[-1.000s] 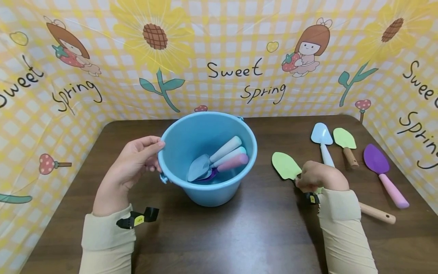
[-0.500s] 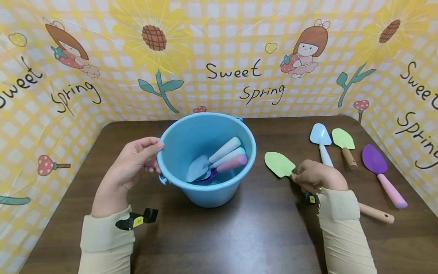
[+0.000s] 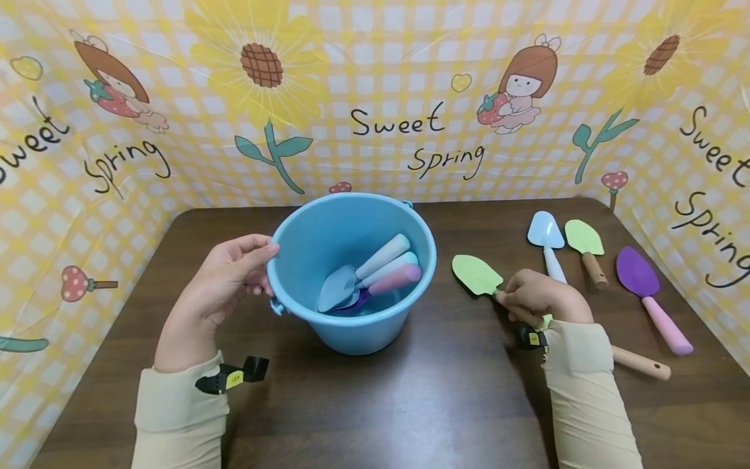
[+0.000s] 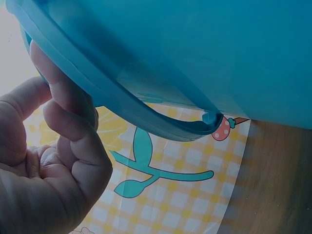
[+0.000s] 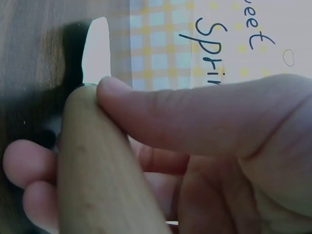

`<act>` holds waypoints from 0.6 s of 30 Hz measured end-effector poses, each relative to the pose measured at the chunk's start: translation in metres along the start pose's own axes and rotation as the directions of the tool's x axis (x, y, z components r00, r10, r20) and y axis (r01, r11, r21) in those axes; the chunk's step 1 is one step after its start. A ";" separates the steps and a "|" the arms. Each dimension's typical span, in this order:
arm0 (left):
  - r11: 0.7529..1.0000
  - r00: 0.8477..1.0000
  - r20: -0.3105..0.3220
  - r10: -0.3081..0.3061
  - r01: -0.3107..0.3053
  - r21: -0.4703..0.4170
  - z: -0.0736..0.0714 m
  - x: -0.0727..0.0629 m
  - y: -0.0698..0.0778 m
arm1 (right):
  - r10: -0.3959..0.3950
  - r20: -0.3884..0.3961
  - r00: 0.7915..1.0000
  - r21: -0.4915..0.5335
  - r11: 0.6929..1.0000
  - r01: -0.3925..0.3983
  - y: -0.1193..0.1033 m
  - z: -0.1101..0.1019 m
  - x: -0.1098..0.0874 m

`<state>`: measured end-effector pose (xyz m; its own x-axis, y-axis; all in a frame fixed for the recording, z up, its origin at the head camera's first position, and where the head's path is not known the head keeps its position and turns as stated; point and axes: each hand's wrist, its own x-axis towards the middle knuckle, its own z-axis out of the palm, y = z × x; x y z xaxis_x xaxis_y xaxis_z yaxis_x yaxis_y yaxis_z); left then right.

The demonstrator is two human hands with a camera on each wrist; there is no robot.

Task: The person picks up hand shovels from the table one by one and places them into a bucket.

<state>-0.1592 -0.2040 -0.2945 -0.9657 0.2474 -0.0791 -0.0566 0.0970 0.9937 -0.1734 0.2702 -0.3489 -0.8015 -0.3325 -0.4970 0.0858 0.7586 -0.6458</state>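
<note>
In the head view, my left hand point(image 3: 225, 277) pinches the left rim of a light blue bucket point(image 3: 360, 337), thumb over the edge. The left wrist view shows those fingers point(image 4: 73, 112) curled at the rim, beside the bucket's blue handle point(image 4: 161, 129). Inside the bucket lie several small trowels, including one with a pink handle point(image 3: 395, 279). To the right of the bucket, my right hand point(image 3: 545, 296) grips a light green trowel point(image 3: 477, 275) whose blade points left. Its wooden handle point(image 5: 105, 161) runs between thumb and fingers in the right wrist view.
Another trowel, its wooden handle point(image 3: 641, 363) showing, lies partly hidden under my right forearm. Farther right are a light blue trowel point(image 3: 546, 230), a smaller green trowel point(image 3: 584, 236) and a purple trowel point(image 3: 637, 272) with a pink handle. Patterned cloth point(image 3: 375, 78) stands behind the table.
The green trowel's blade has shifted left and slightly turned in my right hand, and more of its wooden handle shows. My left hand stays on the bucket rim.
</note>
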 end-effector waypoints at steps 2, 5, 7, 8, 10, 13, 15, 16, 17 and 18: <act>1.000 1.000 0.001 -0.003 0.003 0.001 0.000 0.000 0.000 | -0.004 -0.009 1.000 0.003 1.000 0.004 0.000 0.000 0.000; 1.000 1.000 0.001 -0.004 0.004 0.000 0.000 0.000 0.001 | -0.004 -0.032 0.999 0.009 1.000 0.005 0.002 0.001 0.001; 1.000 1.000 0.001 -0.001 0.001 0.000 0.000 0.000 0.001 | -0.017 -0.036 0.999 0.019 1.000 0.018 0.003 0.000 0.002; 1.000 1.000 0.000 -0.001 0.001 0.000 0.000 0.000 0.001 | -0.024 -0.035 0.999 0.022 0.999 0.025 0.004 0.000 0.003; 1.000 1.000 -0.001 -0.002 0.002 0.000 0.000 0.000 0.001 | -0.040 -0.030 0.999 0.032 0.999 0.041 0.006 -0.001 0.004; 1.000 1.000 0.000 -0.004 0.004 0.000 0.000 0.000 0.000 | -0.069 -0.033 0.997 0.035 0.997 0.070 0.008 -0.002 0.006; 1.000 1.000 0.004 -0.004 0.004 -0.001 -0.001 0.000 0.000 | -0.085 -0.045 0.995 0.037 0.996 0.086 0.008 -0.003 0.008; 1.000 1.000 0.004 -0.003 0.003 -0.002 -0.001 0.000 0.000 | -0.092 -0.055 0.994 0.042 0.995 0.094 0.009 -0.003 0.008; 1.000 1.000 0.005 -0.002 0.002 -0.003 -0.001 0.000 0.000 | -0.094 -0.064 0.993 0.052 0.994 0.098 0.009 -0.003 0.009; 1.000 1.000 0.005 -0.001 0.001 -0.004 -0.001 0.000 0.000 | -0.098 -0.074 0.992 0.066 0.992 0.103 0.010 -0.003 0.010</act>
<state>-0.1596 -0.2046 -0.2941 -0.9642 0.2524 -0.0806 -0.0586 0.0933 0.9939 -0.1822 0.2760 -0.3584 -0.8474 -0.3634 -0.3872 0.0414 0.6818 -0.7304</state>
